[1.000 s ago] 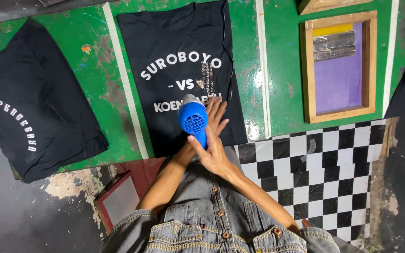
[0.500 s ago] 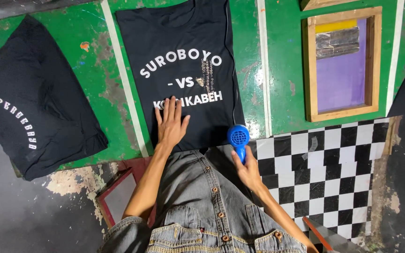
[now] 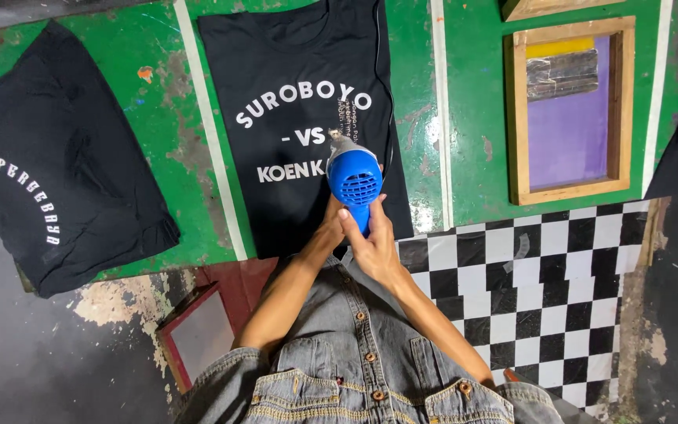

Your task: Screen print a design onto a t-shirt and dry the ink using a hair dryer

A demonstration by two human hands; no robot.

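Blue plastic hair dryer [image 3: 354,179] is gripped by its handle in the right hand [image 3: 373,245], fingers wrapped fully closed around it. Just beside that grip, the left hand [image 3: 328,232] is pressed against the handle — whether its fingers are closed cannot be told. Both forearms are stretched forward, converging at the handle. The dryer's long axis is held running away from the body, its metal nozzle pointed at the white lettering of the black printed T-shirt [image 3: 300,118] spread beneath it on the green painted table [image 3: 464,94]. Well right of the grip, a wooden-framed printing screen with purple mesh [image 3: 571,110] is laid flat.
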